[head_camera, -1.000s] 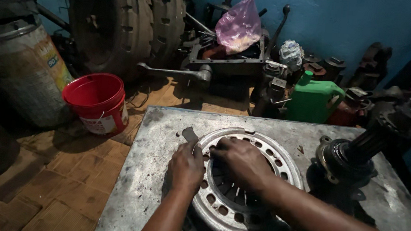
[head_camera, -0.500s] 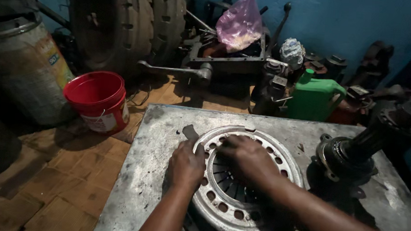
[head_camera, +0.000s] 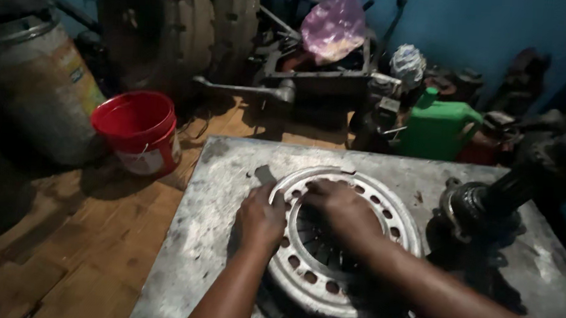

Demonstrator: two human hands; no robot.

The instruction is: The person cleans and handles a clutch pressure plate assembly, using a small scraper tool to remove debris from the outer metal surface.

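Your left hand [head_camera: 259,220] presses flat, fingers open, on the round clutch plate's [head_camera: 384,211] left rim; your right hand [head_camera: 342,208] curls over its centre, holding nothing visible.

The round plate [head_camera: 346,248] is dull grey metal. The worktop [head_camera: 222,194] is scratched, stained metal. The bucket [head_camera: 142,131] is shiny red plastic.
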